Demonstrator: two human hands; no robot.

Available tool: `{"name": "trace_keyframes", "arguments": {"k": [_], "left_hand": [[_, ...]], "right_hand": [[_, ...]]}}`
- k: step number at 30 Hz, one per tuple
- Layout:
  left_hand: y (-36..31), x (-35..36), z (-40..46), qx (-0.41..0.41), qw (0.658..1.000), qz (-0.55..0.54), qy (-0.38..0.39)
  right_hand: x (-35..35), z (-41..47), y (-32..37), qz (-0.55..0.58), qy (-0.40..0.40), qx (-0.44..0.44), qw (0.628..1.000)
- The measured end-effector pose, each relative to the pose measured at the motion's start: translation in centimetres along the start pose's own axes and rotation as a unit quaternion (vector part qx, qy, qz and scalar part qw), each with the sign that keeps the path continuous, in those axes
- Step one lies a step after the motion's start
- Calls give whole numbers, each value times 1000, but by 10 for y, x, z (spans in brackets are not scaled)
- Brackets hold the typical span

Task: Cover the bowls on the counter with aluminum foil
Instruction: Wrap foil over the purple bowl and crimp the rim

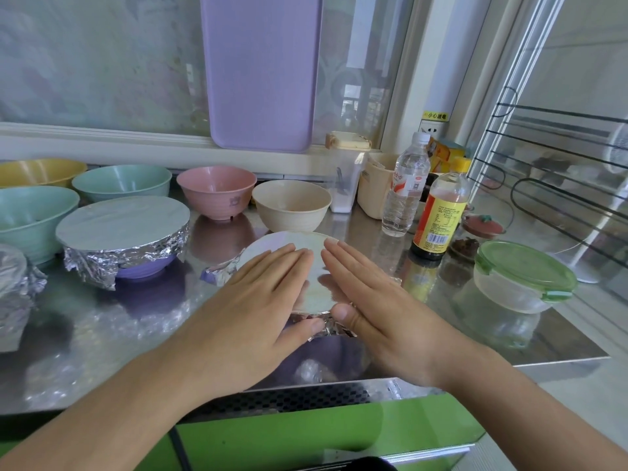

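A foil-covered bowl [317, 270] sits in the middle of the steel counter [112, 331]. My left hand [258, 304] and my right hand [377, 300] lie flat on its foil top, fingers straight, thumbs pressing the crumpled foil at its near rim. To the left stands a purple bowl [142, 268] with foil [122, 229] wrapped over it. Another foil-wrapped thing [13, 283] shows at the far left edge. Uncovered bowls stand behind: pink [216, 192], cream [291, 205], two green [122, 181] [32, 219], yellow [40, 171].
At the right are a water bottle [404, 188], a sauce bottle [440, 212], a small jar [475, 236] and a green-lidded container [523, 277]. A purple cutting board [261, 73] leans on the window. A black wire rack [560, 175] fills the far right.
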State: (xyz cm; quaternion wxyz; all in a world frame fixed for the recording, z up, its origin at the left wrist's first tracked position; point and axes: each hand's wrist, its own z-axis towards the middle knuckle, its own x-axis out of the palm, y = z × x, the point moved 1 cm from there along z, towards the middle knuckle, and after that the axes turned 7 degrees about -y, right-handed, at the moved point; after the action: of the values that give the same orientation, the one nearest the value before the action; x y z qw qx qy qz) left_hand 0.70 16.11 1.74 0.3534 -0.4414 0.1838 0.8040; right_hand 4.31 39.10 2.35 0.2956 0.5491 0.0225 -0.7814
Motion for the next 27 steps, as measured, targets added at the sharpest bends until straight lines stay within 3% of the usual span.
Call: {"name": "trace_keyframes", "arguments": {"k": [7,19,27], "left_hand": [[5,-1,-2,-1,999,36,13],[-6,0,2,-1,995,99,22],[-4,-3,0,-3,997,74,31]], "right_hand": [[1,0,-17,-31,-28,-53,998],[5,1,-18,-83,-38,-58,994],[7,-1,-12,-121,-51,-45,990]]}}
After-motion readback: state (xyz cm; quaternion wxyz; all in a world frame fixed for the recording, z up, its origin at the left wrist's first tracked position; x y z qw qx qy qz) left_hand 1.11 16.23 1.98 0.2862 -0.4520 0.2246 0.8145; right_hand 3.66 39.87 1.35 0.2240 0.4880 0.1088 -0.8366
